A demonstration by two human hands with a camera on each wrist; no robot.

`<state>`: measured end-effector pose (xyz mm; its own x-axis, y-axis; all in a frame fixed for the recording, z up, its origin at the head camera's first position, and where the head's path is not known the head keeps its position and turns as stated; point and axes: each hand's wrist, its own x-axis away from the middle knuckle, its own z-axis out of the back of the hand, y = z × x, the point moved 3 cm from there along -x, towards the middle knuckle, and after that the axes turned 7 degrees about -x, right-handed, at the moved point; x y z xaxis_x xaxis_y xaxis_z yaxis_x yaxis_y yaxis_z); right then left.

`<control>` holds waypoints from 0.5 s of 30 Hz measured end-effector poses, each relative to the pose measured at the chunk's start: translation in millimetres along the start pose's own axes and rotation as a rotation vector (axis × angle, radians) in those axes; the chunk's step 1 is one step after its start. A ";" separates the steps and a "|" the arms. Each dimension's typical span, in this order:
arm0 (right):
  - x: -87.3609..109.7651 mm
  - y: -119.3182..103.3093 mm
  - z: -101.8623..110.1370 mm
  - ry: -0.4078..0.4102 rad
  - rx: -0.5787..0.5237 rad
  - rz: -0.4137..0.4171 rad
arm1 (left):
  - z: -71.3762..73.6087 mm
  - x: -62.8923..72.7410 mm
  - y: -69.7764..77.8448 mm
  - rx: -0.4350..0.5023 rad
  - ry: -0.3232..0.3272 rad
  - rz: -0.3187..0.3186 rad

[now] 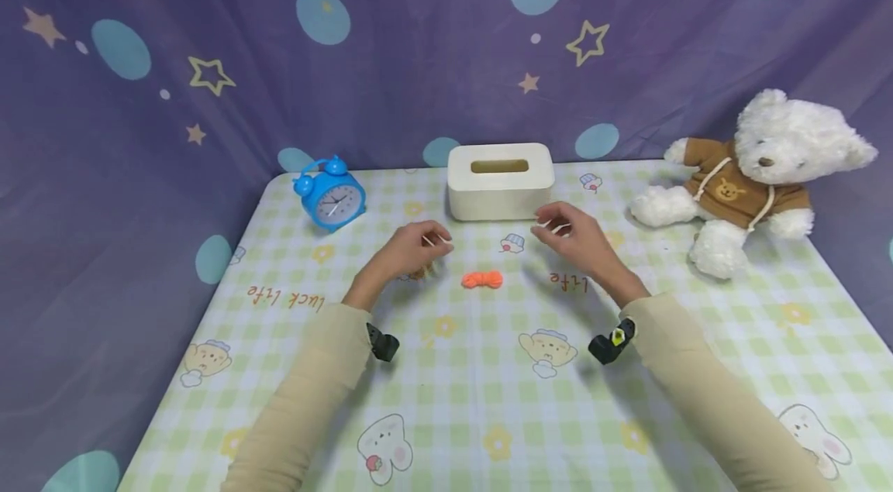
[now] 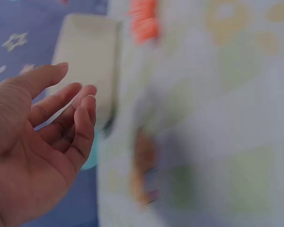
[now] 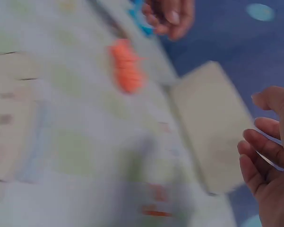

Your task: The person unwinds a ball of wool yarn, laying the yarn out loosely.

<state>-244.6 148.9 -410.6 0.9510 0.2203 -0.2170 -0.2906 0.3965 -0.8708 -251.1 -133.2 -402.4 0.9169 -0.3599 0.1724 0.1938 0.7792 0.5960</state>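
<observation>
A small bundle of orange cord (image 1: 482, 280) lies on the checked tablecloth between the two hands. To its left, my left hand (image 1: 416, 248) hovers over the cloth with loosely bent fingers and nothing in them. My right hand (image 1: 574, 238) is raised on the other side, thumb and fingers apart, also holding nothing. Just beyond both hands stands a white tissue box (image 1: 500, 197) with a slot in its top; the right fingertips overlap its near right corner in the head view. The left wrist view shows the cord (image 2: 144, 21) blurred near the top edge.
A blue alarm clock (image 1: 332, 196) stands at the back left of the table. At the right sits a white teddy bear (image 1: 746, 174) in a brown top. Behind the table hangs a purple curtain (image 1: 418, 73) with stars and dots.
</observation>
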 end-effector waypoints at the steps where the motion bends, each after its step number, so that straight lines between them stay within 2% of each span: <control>1: 1.9 3.4 -8.6 -0.031 -0.010 -0.012 | -8.1 -0.2 -0.6 0.008 -0.025 -0.003; 4: 8.3 12.9 -33.6 -0.124 -0.023 -0.026 | -30.3 -1.3 -1.2 0.014 -0.077 -0.031; 7: 14.0 19.1 -53.5 -0.195 -0.026 -0.039 | -45.4 -1.5 0.3 0.022 -0.096 -0.061; 10: 17.3 20.3 -65.6 -0.234 -0.017 -0.031 | -52.2 -2.2 4.0 0.013 -0.086 -0.091; 15: 17.2 16.6 -75.0 -0.272 -0.006 0.019 | -55.1 -4.2 8.8 -0.020 -0.074 -0.110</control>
<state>-225.2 92.4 -461.8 0.8818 0.4592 -0.1078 -0.3068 0.3846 -0.8706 -234.1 -96.6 -441.0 0.8616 -0.4801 0.1647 0.2992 0.7425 0.5992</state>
